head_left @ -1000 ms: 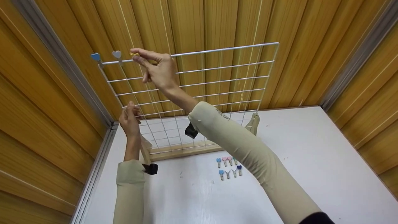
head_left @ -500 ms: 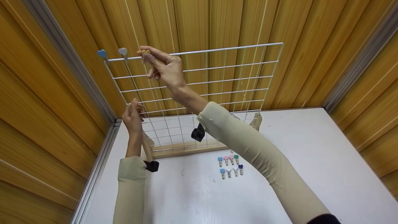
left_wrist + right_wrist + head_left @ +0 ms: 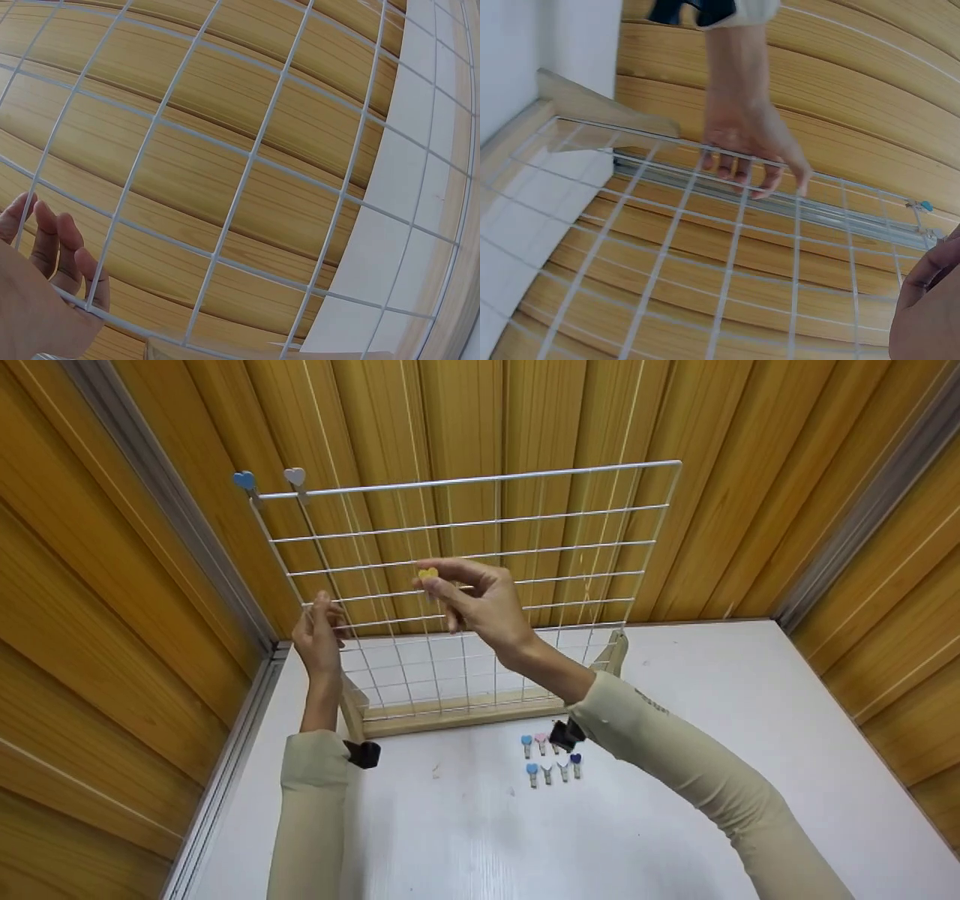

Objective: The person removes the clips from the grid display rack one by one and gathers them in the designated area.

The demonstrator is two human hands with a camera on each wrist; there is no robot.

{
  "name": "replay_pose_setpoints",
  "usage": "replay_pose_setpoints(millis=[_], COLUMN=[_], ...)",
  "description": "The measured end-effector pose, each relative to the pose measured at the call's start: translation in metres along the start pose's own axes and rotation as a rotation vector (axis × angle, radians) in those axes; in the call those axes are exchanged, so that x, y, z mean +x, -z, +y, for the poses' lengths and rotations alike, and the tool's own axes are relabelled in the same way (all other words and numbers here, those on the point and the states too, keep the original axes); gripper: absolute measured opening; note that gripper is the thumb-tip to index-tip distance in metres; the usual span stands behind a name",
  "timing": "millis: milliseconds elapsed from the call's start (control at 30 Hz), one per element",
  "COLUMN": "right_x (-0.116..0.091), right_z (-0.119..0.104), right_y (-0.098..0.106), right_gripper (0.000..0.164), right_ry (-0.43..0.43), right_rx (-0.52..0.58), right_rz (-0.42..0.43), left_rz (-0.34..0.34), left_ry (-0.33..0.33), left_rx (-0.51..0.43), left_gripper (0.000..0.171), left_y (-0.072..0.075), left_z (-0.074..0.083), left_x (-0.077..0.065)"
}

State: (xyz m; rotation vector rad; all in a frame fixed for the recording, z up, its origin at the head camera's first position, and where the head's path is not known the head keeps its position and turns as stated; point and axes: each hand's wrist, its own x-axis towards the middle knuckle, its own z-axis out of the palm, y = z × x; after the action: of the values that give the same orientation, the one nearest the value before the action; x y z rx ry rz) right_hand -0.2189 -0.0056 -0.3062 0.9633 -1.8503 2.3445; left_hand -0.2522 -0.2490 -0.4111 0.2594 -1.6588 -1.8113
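A white wire grid panel (image 3: 495, 478) stands upright in a wooden base (image 3: 450, 725). My left hand (image 3: 317, 641) holds its left edge; in the left wrist view the fingers (image 3: 46, 244) curl round the side wire. In front of the grid's middle, my right hand (image 3: 487, 604) pinches a clip with a yellow heart (image 3: 428, 574) between thumb and forefinger. Most of that clip's body is hidden by the fingers. On the grid's top bar, at the left end, sit a blue heart clip (image 3: 244, 480) and a white heart clip (image 3: 295, 476).
Two rows of small wooden clips lie on the white table (image 3: 450, 832), among them a light blue heart clip (image 3: 532, 771) and a dark blue one (image 3: 576, 760). The right wrist camera (image 3: 567, 735) covers part of the rows. Wood-look panel walls (image 3: 825, 472) surround the table.
My right hand has moved down and to the right, away from the top bar, with the yellow heart clip still pinched. The left hand keeps its place on the grid's edge.
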Motion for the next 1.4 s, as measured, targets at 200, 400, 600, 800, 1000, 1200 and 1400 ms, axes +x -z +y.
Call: replay_pose_setpoints(millis=[200, 400, 600, 800, 1000, 1200, 1400], right_x=[-0.036, -0.065, -0.087, -0.11, -0.14, -0.169, -0.188], right_z=[0.018, 0.036, 0.053, 0.071, 0.096, 0.115, 0.13], right_y=[0.027, 0.047, 0.061, 0.078, 0.094, 0.109, 0.124], right_gripper=[0.024, 0.026, 0.026, 0.028, 0.03, 0.03, 0.03], right_ry=[-0.093, -0.166, -0.261, -0.337, -0.386, -0.445, -0.505], right_rx=[-0.051, -0.118, -0.106, -0.12, -0.152, -0.193, -0.25], right_rz=[-0.015, -0.044, -0.024, -0.007, -0.007, 0.002, -0.003], left_rz=[0.011, 0.0, -0.019, -0.037, -0.054, -0.034, -0.015], left_ry=[-0.001, 0.003, -0.005, 0.012, 0.019, 0.023, 0.015], left_rx=[-0.009, -0.012, 0.006, 0.021, 0.023, 0.014, 0.017], left_gripper=[0.029, 0.032, 0.037, 0.034, 0.034, 0.034, 0.036], left_y=[-0.001, 0.001, 0.005, 0.005, 0.003, 0.003, 0.003], left_z=[0.0, -0.001, 0.0, 0.0, 0.004, -0.004, -0.006], left_x=[-0.001, -0.003, -0.004, -0.006, -0.008, -0.005, -0.006])
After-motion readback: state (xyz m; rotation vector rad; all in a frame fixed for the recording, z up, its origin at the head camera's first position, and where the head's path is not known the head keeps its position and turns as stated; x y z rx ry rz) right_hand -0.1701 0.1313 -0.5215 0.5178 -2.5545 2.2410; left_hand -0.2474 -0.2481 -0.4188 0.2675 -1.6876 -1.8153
